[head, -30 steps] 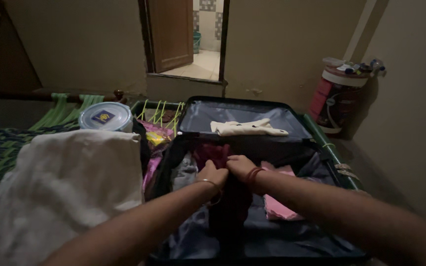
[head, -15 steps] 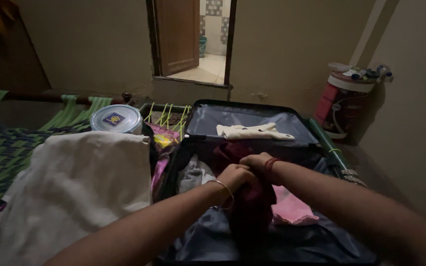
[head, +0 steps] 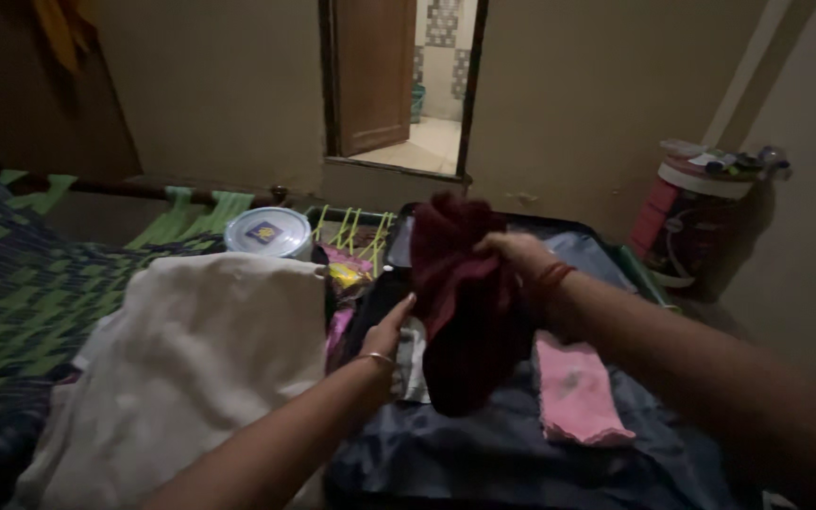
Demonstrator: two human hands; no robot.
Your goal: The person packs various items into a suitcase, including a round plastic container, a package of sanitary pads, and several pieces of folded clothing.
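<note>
maroon cloth [head: 460, 302] in r grip [head: 512, 253]

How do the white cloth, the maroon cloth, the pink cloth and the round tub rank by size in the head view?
1. White cloth, though it lies nearest.
2. Maroon cloth
3. Pink cloth
4. Round tub

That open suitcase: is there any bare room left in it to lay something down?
Yes. The suitcase shows bare dark lining in front of the pink cloth and below the maroon garment hanging from the right hand. It is crowded at the left edge, around the left hand.
</note>
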